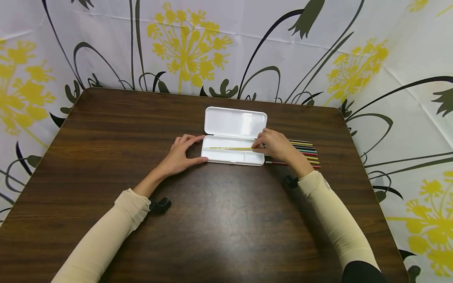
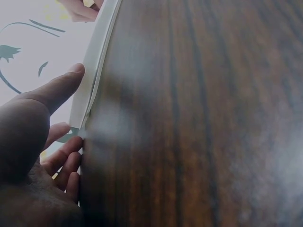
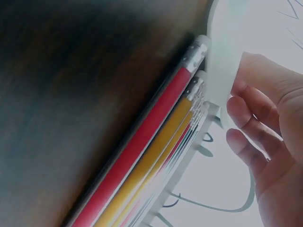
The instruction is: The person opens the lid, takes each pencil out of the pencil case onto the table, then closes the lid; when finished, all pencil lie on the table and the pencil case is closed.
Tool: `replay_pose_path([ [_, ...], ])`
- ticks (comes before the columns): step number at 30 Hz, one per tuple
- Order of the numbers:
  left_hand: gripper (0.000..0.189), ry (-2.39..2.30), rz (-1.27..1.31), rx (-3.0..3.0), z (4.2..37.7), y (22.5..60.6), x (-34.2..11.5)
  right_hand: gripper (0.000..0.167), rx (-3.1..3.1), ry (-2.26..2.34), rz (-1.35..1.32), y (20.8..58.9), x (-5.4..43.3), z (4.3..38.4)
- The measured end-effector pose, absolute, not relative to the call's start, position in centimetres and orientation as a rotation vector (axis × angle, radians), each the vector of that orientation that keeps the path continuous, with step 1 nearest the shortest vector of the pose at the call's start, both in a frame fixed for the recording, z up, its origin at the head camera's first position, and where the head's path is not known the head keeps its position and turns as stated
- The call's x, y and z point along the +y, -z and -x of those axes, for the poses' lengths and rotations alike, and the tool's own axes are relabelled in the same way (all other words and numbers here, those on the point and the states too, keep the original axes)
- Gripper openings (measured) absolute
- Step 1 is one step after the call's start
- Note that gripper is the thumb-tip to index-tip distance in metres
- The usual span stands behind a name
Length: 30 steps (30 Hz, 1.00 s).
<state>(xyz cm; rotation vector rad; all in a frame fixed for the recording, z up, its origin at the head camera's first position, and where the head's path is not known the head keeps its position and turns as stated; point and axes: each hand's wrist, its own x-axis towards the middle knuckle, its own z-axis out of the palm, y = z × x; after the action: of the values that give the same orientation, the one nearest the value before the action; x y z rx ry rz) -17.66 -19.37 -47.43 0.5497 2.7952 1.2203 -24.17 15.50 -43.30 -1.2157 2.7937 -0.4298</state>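
A white pencil case [image 1: 231, 160] lies on the table with its lid [image 1: 230, 122] folded back. My right hand [image 1: 274, 144] is over the case's right half and pinches the right end of a yellow pencil [image 1: 230, 148], which lies lengthwise along the tray. In the right wrist view, the right hand's fingers [image 3: 248, 113] are bent at the case's end, with the held pencil hidden. At the left end my left hand [image 1: 179, 155] spreads around the case, thumb at the front corner and index finger near the hinge. Its thumb [image 2: 61, 87] appears against the case side in the left wrist view.
Several coloured pencils [image 1: 308, 150] lie side by side right of the case, partly behind the right wrist. A red pencil [image 3: 142, 137] with a white eraser is nearest the front. The brown table [image 1: 212, 216] meets a flower-patterned cloth [image 1: 240, 47] at the back.
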Motion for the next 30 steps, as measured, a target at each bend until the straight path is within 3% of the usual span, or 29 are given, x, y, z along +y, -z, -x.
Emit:
replay_pose_path([
  [16, 0.078, -1.231, -0.537, 2.779, 17.6, 47.8, -18.9, 0.014, 2.562, 1.427, 0.803, 43.6, 20.6, 23.0],
  [30, 0.079, -1.231, -0.548, 2.782, 17.9, 47.7, -19.3, 0.018, 2.74, 1.474, 0.439, 41.3, 31.6, 16.1],
])
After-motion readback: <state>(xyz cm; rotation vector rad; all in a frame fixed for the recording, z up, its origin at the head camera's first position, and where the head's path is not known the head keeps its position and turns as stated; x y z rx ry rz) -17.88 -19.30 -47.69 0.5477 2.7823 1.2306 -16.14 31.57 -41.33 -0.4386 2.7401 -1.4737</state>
